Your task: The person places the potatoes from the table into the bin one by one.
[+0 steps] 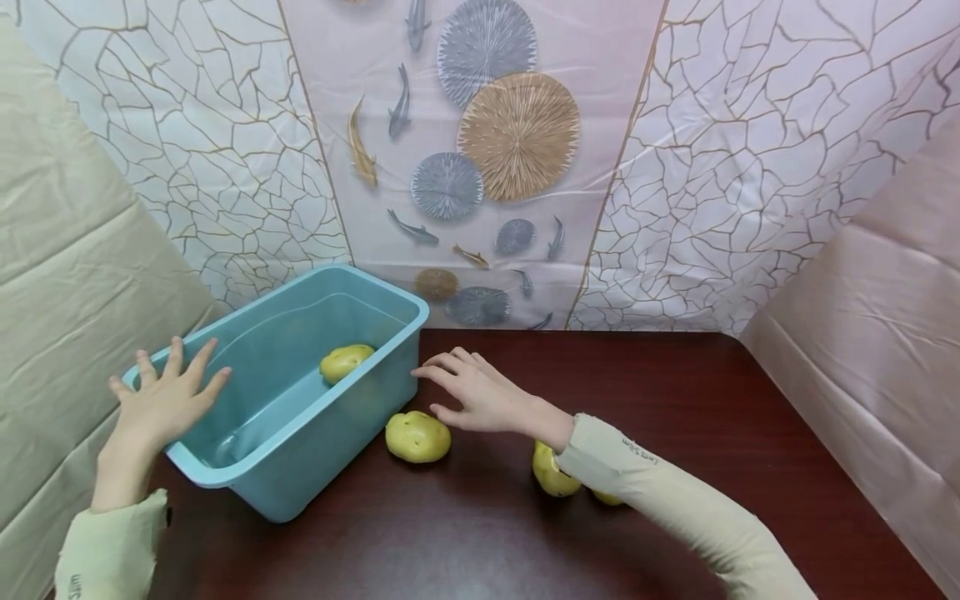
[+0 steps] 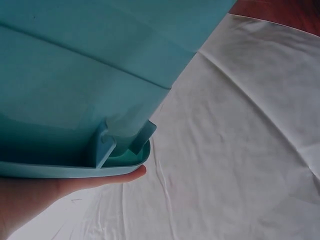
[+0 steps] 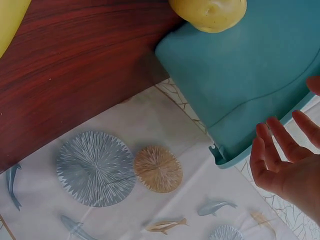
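A blue plastic bin (image 1: 330,454) stands on the dark table with one yellow potato (image 1: 346,363) inside it. With fingers spread wide, my left hand (image 1: 159,407) rests at the bin's near left rim; the left wrist view shows that hand (image 2: 75,186) along the rim's edge. My right hand (image 1: 487,397) hovers beside the bin's right wall, fingers loosely bent and holding nothing. Just below its fingers lies a second potato (image 1: 417,437) on the table, close to the bin. Another potato (image 1: 553,472) is partly covered by my right sleeve.
A sliver of one more potato (image 1: 607,498) shows under the right forearm. The reddish-brown table (image 1: 675,392) extends to the right. Patterned cloth (image 1: 517,250) hangs behind it, and plain cloth (image 1: 862,333) borders the sides.
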Available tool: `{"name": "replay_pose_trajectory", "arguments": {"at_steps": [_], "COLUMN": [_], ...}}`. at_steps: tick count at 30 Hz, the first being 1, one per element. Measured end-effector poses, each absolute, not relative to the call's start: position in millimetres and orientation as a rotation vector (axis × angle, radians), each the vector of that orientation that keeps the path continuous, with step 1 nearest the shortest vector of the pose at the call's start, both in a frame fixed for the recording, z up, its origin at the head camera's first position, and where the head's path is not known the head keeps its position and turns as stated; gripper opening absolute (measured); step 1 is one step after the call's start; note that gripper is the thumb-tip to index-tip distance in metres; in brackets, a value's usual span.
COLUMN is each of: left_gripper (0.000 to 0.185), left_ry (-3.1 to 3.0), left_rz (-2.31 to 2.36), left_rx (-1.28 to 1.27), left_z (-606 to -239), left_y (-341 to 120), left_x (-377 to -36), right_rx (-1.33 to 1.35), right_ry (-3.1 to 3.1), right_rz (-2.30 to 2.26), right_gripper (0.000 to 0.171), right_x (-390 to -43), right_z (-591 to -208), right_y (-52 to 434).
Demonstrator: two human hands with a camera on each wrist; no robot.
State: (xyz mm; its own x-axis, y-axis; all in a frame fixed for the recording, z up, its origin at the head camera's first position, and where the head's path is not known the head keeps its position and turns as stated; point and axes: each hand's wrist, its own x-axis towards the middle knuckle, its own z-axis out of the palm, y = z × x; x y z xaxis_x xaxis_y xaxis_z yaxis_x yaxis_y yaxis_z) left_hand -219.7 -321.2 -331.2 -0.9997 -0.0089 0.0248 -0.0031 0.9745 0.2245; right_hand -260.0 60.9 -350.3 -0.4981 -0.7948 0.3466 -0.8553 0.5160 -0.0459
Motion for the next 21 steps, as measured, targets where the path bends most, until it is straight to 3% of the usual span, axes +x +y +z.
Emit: {"name": "replay_pose_trajectory", "arguments": {"at_steps": [21], "left_gripper": [0.078], "left_ry": [-3.082], "left_rz": [-0.348], "left_rx": [0.015], "left_z": [-331], "left_y": [-322], "left_x": [-221], "right_rx": [1.461], "right_ry": [-2.525], "right_rz": [0.108], "right_gripper": [0.049], "right_x": [-255], "right_z": [-367], "right_y": [44]}}
